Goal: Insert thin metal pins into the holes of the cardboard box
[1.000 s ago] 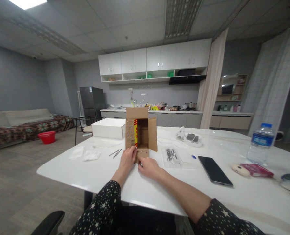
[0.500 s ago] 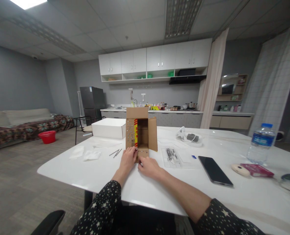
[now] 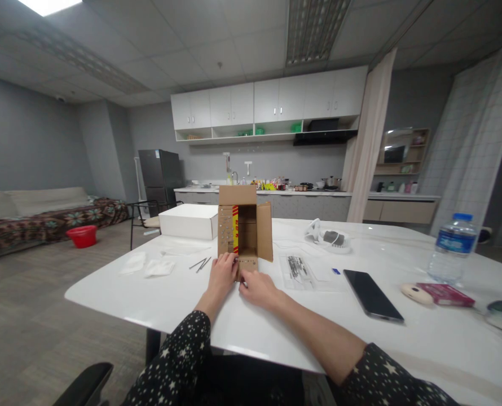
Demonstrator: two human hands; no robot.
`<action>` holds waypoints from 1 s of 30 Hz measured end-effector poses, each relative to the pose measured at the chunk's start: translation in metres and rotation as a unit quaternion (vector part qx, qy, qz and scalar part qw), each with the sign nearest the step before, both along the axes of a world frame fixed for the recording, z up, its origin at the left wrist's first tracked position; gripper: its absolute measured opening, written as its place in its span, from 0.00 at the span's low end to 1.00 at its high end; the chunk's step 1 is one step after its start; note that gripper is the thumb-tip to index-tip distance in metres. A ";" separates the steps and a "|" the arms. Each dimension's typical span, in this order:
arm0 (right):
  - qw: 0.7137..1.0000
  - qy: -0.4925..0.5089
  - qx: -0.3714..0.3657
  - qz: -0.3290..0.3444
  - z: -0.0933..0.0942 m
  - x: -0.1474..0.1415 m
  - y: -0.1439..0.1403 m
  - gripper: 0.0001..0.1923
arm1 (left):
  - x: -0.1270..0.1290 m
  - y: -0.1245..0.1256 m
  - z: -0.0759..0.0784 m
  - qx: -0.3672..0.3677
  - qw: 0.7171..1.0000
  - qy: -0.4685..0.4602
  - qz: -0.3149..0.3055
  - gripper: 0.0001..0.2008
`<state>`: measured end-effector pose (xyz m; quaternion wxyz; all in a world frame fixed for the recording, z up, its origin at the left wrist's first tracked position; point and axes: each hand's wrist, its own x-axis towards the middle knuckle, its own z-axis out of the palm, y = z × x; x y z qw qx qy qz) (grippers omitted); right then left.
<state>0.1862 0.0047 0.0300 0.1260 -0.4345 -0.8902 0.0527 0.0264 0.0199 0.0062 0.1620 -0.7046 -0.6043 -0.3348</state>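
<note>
A brown cardboard box (image 3: 246,228) stands on the white table with its open side facing me and its flaps spread. Red and yellow tape runs along its left flap, where small dots also show. My left hand (image 3: 222,273) is closed at the lower left of the box, its fingers bent against the cardboard. Beside it, my right hand (image 3: 259,287) has its fingers curled together at the bottom flap (image 3: 247,264). Whatever lies between the right fingertips is too small and hidden to make out.
A white box (image 3: 189,223), tissues (image 3: 160,267) and thin dark rods (image 3: 201,264) lie left. To the right are a clear case of small dark pieces (image 3: 297,270), a white mask (image 3: 329,237), a phone (image 3: 373,294), a pink box (image 3: 448,294) and a water bottle (image 3: 452,248).
</note>
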 end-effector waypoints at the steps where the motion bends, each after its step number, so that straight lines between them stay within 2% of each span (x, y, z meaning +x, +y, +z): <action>1: 1.000 0.000 0.000 -0.001 0.000 0.000 0.000 0.14 | 0.000 0.000 0.000 0.001 1.000 -0.005 -0.004 0.10; 16: 1.000 0.006 -0.006 -0.001 -0.001 0.001 0.001 0.14 | 0.001 -0.006 0.005 0.032 0.999 -0.010 -0.007 0.09; 30: 1.000 0.005 -0.003 0.000 0.002 0.001 -0.002 0.15 | 0.000 -0.008 0.004 0.024 1.000 0.003 0.002 0.10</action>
